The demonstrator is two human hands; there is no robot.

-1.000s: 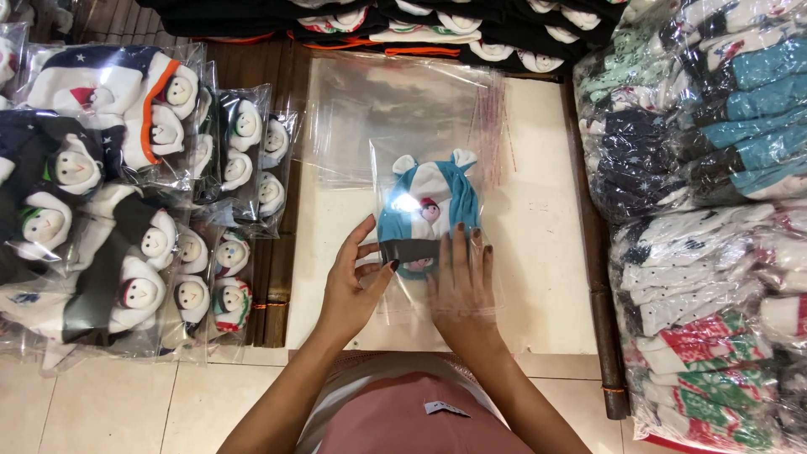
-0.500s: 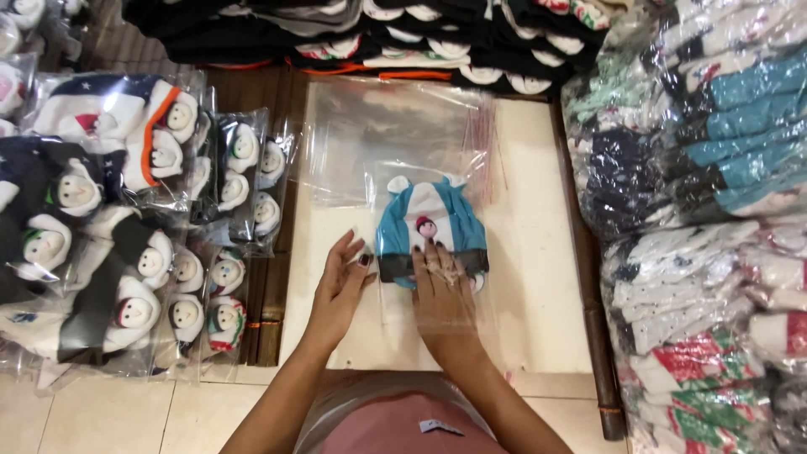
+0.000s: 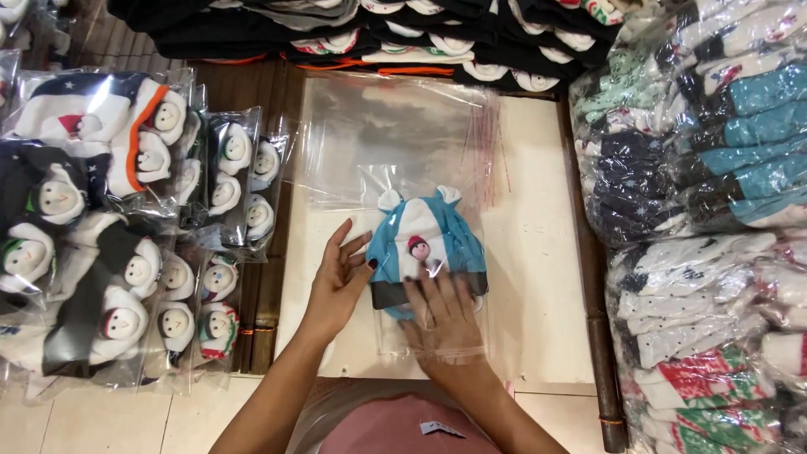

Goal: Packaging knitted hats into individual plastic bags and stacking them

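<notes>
- I see my left hand (image 3: 340, 282) lying open, fingers spread, on the pale counter (image 3: 538, 277); its fingertips touch the left edge of the clear plastic bag (image 3: 395, 332).
- My right hand (image 3: 441, 315) presses flat, fingers apart and gripping nothing, on the lower part of the same bag, over the dark cuff of the item inside.
- The item is a blue knit hat (image 3: 424, 244) with two small white ears and a little red-and-white figure on its front; it sits inside the bag, near the middle of the counter, ears pointing away from me.
- A stack of empty clear bags (image 3: 387, 134) lies beyond the hat, overlapping the counter's far edge.
- To the left, packed penguin hats (image 3: 126, 252) in dark and white lie in rows, each in its own bag.
- To the right, bundles of bagged knitwear (image 3: 706, 168) in teal, navy, white and red are piled up.
- Along the far edge lies a row of dark folded hats (image 3: 378, 34).
- A pink garment (image 3: 403, 429) shows at the bottom edge, between my forearms.
</notes>
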